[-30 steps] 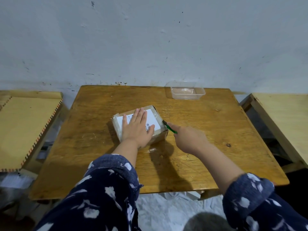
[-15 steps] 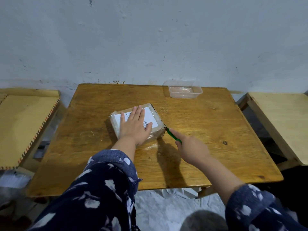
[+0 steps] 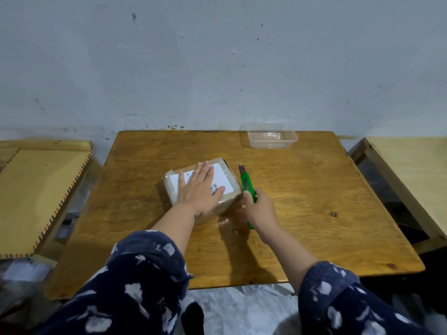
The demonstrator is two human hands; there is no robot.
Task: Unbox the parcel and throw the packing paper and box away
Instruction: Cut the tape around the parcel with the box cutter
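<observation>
On a wooden desk [image 3: 302, 201], the left hand [image 3: 200, 189] lies flat, fingers spread, on a taped parcel [image 3: 228, 182]; the right hand [image 3: 260, 210] grips a green box cutter [image 3: 248, 183].

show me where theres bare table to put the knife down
Bare table: the wide stretch right of the knife, from the clear tub to the near edge. Also bare left of the parcel. Crowded: the middle, with the left hand flat on the parcel and the right hand beside it.
</observation>
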